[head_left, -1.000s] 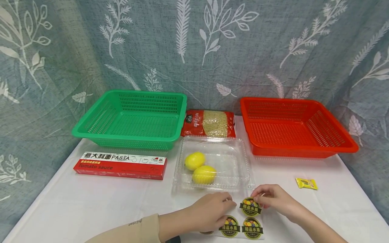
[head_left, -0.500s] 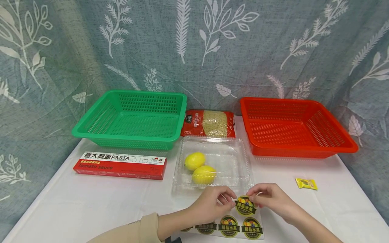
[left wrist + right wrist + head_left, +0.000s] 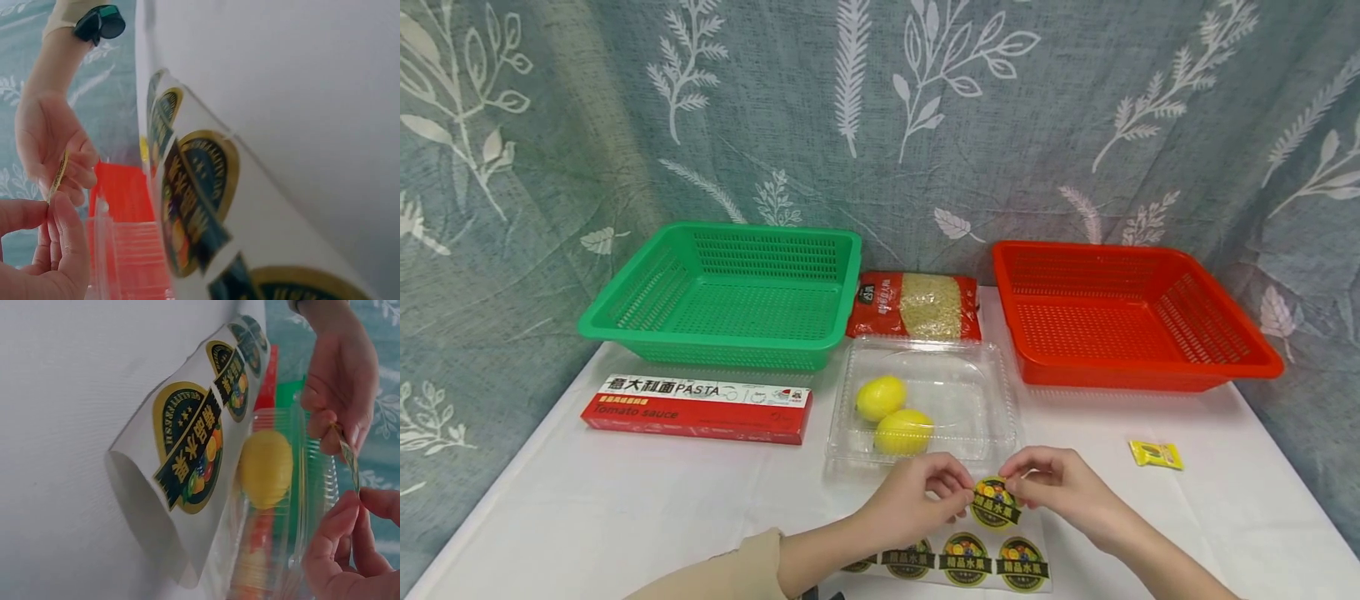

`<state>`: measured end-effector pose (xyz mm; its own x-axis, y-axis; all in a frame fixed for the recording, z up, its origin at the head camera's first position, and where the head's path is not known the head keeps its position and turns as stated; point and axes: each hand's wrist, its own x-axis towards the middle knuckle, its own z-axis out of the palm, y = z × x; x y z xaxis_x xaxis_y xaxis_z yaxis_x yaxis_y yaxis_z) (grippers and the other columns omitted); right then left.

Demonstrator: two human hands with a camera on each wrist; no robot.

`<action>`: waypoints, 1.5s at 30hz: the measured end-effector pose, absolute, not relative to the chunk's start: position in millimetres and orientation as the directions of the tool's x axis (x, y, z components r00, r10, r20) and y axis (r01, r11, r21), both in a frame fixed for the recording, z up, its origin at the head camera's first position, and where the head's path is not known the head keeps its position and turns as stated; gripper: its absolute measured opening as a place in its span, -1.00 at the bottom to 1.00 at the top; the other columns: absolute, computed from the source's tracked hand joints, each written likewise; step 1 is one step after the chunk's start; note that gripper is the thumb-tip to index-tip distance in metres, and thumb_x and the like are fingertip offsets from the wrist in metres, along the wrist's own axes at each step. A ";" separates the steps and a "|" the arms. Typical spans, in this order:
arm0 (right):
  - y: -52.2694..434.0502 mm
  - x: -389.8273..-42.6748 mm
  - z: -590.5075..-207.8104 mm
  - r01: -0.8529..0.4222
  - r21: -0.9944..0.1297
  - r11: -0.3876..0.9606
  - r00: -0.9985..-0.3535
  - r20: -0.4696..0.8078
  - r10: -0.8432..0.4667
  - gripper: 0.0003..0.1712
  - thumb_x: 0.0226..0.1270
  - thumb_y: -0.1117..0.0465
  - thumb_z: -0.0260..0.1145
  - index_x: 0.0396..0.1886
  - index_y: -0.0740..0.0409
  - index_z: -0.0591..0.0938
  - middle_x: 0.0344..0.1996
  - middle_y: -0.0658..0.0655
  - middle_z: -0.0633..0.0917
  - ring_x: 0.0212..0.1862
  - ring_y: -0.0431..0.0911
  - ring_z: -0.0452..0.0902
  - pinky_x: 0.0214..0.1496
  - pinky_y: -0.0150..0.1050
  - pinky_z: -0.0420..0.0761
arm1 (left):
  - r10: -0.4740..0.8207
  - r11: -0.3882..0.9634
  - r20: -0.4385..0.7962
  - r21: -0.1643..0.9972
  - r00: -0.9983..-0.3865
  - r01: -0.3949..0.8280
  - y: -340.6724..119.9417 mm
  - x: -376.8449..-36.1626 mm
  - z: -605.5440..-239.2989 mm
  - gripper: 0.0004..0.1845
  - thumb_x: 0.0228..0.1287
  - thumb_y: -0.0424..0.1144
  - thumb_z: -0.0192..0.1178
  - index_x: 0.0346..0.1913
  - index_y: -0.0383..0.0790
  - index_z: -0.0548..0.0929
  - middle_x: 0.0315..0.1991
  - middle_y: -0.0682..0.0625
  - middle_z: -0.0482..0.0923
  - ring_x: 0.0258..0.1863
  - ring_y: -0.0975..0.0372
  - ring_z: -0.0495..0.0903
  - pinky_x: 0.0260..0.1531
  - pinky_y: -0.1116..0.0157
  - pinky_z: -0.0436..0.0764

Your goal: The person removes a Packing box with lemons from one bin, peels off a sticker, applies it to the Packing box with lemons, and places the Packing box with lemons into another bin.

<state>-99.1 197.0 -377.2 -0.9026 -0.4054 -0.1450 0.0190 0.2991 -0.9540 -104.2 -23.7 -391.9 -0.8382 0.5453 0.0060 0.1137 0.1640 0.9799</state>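
A round black-and-gold fruit sticker is held just above the table, pinched at its left edge by my left hand and at its right edge by my right hand. In the wrist views the sticker shows edge-on between the two hands' fingertips. Below it lies the backing sheet with several more stickers, one corner curling up. Just beyond the hands stands a clear plastic clamshell box with two lemons inside.
A green basket stands at the back left and a red basket at the back right, with a bag of pasta between them. A red pasta box lies at the left, a small yellow packet at the right.
The sticker has come off the sheet and risen a little toward the clamshell box. My left hand left the sheet and took hold of the sticker's left edge.
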 end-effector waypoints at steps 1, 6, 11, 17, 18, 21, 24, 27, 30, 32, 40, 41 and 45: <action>196.5 -99.3 -377.2 0.020 -0.955 0.295 -0.903 -0.143 -0.405 -0.71 0.22 0.31 0.21 -0.17 0.48 0.52 -0.46 0.05 0.59 -0.44 -0.22 0.48 -0.34 -0.32 0.54 | 0.542 0.163 0.003 0.980 -0.840 0.109 -24.4 -104.4 -390.7 -0.96 0.16 -0.40 0.20 -0.33 -0.32 0.58 -0.50 -0.07 0.58 -0.51 0.15 0.60 -0.52 0.43 0.58; 193.5 -100.5 -376.1 0.031 -0.964 0.265 -0.904 -0.140 -0.403 -0.71 0.22 0.32 0.20 -0.15 0.49 0.50 -0.41 0.11 0.59 -0.41 -0.20 0.51 -0.31 -0.30 0.56 | 0.528 0.142 0.003 0.986 -0.849 0.091 -29.3 -105.9 -385.7 -0.94 0.18 -0.42 0.17 -0.30 -0.36 0.56 -0.48 -0.07 0.57 -0.46 0.07 0.60 -0.49 0.40 0.60; 189.7 -100.9 -373.9 0.023 -0.972 0.235 -0.906 -0.120 -0.407 -0.68 0.22 0.32 0.22 -0.13 0.51 0.47 -0.36 0.13 0.60 -0.38 -0.20 0.54 -0.30 -0.29 0.59 | 0.506 0.121 0.005 0.990 -0.862 0.077 -33.3 -107.4 -381.9 -0.94 0.19 -0.42 0.17 -0.29 -0.36 0.55 -0.47 -0.06 0.56 -0.43 0.02 0.60 -0.48 0.38 0.62; 182.8 -102.0 -370.9 0.033 -0.979 0.199 -0.906 -0.113 -0.408 -0.65 0.18 0.34 0.25 -0.14 0.54 0.43 -0.40 0.12 0.59 -0.36 -0.19 0.57 -0.25 -0.27 0.61 | 0.480 0.102 0.016 0.992 -0.877 0.074 -38.6 -109.9 -375.8 -0.94 0.20 -0.43 0.15 -0.29 -0.37 0.53 -0.45 -0.09 0.55 -0.41 -0.04 0.60 -0.49 0.37 0.62; 181.5 -102.6 -370.2 0.040 -0.980 0.196 -0.908 -0.118 -0.403 -0.65 0.18 0.34 0.25 -0.15 0.54 0.43 -0.40 0.12 0.58 -0.35 -0.19 0.57 -0.25 -0.26 0.61 | 0.476 0.100 0.019 0.992 -0.879 0.076 -39.4 -110.3 -374.5 -0.94 0.20 -0.44 0.15 -0.28 -0.37 0.53 -0.44 -0.11 0.55 -0.41 -0.04 0.60 -0.49 0.37 0.62; 178.0 -104.9 -367.6 0.065 -0.978 0.197 -0.917 -0.136 -0.375 -0.67 0.19 0.31 0.25 -0.17 0.50 0.44 -0.41 0.10 0.59 -0.35 -0.16 0.57 -0.22 -0.23 0.62 | 0.466 0.093 0.029 0.992 -0.884 0.081 -41.8 -111.6 -371.0 -0.94 0.20 -0.45 0.14 -0.28 -0.39 0.52 -0.42 -0.15 0.54 -0.41 -0.04 0.60 -0.49 0.35 0.63; 175.5 -107.1 -365.1 0.078 -0.976 0.202 -0.925 -0.146 -0.350 -0.69 0.20 0.31 0.24 -0.18 0.48 0.45 -0.40 0.10 0.58 -0.34 -0.14 0.57 -0.20 -0.19 0.62 | 0.455 0.086 0.043 0.992 -0.889 0.091 -43.7 -112.9 -368.5 -0.93 0.19 -0.47 0.14 -0.27 -0.41 0.52 -0.41 -0.14 0.53 -0.42 -0.05 0.60 -0.50 0.34 0.63; 173.4 -108.7 -363.3 0.079 -0.977 0.196 -0.931 -0.143 -0.336 -0.70 0.21 0.31 0.23 -0.17 0.48 0.45 -0.40 0.11 0.58 -0.34 -0.14 0.57 -0.19 -0.18 0.62 | 0.441 0.078 0.061 0.991 -0.895 0.106 -45.2 -114.3 -367.1 -0.93 0.18 -0.48 0.14 -0.27 -0.43 0.51 -0.42 -0.10 0.51 -0.42 -0.06 0.60 -0.51 0.33 0.63; 170.9 -110.2 -361.5 0.077 -0.980 0.181 -0.936 -0.133 -0.326 -0.71 0.22 0.31 0.22 -0.18 0.47 0.44 -0.42 0.11 0.57 -0.35 -0.14 0.57 -0.20 -0.20 0.62 | 0.425 0.075 0.076 0.990 -0.902 0.119 -46.8 -115.6 -366.0 -0.92 0.17 -0.48 0.15 -0.28 -0.42 0.51 -0.43 -0.09 0.51 -0.44 -0.04 0.60 -0.52 0.32 0.63; 169.3 -111.5 -360.2 0.072 -0.983 0.171 -0.939 -0.124 -0.320 -0.73 0.21 0.32 0.23 -0.20 0.45 0.44 -0.43 0.11 0.57 -0.37 -0.15 0.57 -0.21 -0.22 0.62 | 0.412 0.086 0.085 0.988 -0.907 0.131 -47.7 -116.6 -365.2 -0.92 0.17 -0.46 0.16 -0.28 -0.41 0.52 -0.44 -0.08 0.51 -0.47 0.01 0.60 -0.54 0.31 0.63; 159.5 -122.9 -353.5 0.014 -0.985 0.175 -0.956 -0.064 -0.287 -0.79 0.17 0.35 0.26 -0.31 0.40 0.44 -0.45 0.11 0.57 -0.40 -0.17 0.58 -0.24 -0.21 0.63 | 0.360 0.137 0.107 0.977 -0.927 0.166 -53.0 -127.2 -360.1 -0.90 0.16 -0.37 0.21 -0.31 -0.36 0.55 -0.45 -0.10 0.54 -0.61 0.15 0.57 -0.63 0.28 0.61; 158.2 -124.9 -353.2 0.003 -0.984 0.176 -0.958 -0.053 -0.281 -0.78 0.16 0.35 0.27 -0.31 0.41 0.43 -0.45 0.11 0.57 -0.40 -0.17 0.58 -0.25 -0.21 0.63 | 0.350 0.145 0.112 0.974 -0.930 0.172 -53.7 -129.5 -359.4 -0.91 0.16 -0.37 0.21 -0.32 -0.35 0.55 -0.45 -0.11 0.55 -0.62 0.13 0.58 -0.64 0.28 0.61; 153.8 -134.2 -352.9 -0.028 -0.982 0.186 -0.967 -0.020 -0.254 -0.79 0.16 0.39 0.26 -0.31 0.43 0.43 -0.46 0.12 0.56 -0.42 -0.16 0.58 -0.27 -0.25 0.63 | 0.311 0.178 0.137 0.964 -0.941 0.199 -54.7 -138.6 -358.4 -0.93 0.14 -0.40 0.22 -0.35 -0.34 0.56 -0.45 -0.10 0.54 -0.63 0.03 0.59 -0.66 0.28 0.60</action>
<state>-134.2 153.8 -352.9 -0.9671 -0.2536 -0.0203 -0.0282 0.1861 -0.9821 -138.6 -54.7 -358.4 -0.9406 0.3106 0.1371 0.1992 0.1776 0.9637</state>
